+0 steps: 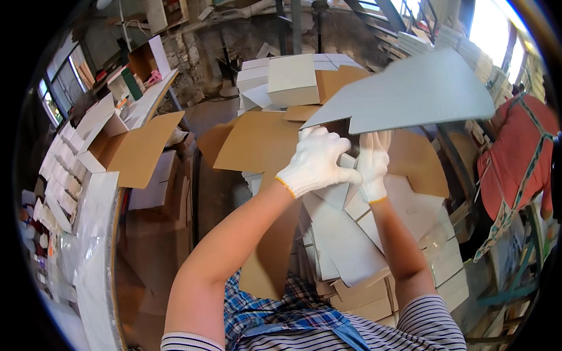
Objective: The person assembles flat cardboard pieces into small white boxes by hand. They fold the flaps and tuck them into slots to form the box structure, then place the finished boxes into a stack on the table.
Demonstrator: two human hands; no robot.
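Blue plaid cloth is lying nearest. Beyond and rightward of the left hand, the white carton flap is stretching lengthwise left-to-right; the right hand is standing nearer its middle. Left fingers are curling, right ones extending; whether they're gripping, I cannot tell.

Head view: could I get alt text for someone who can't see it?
White-gloved left hand and right hand work at the lower edge of a white cardboard flap, above piled cardboard. An open box sits on a table at left; a person in red is at right.
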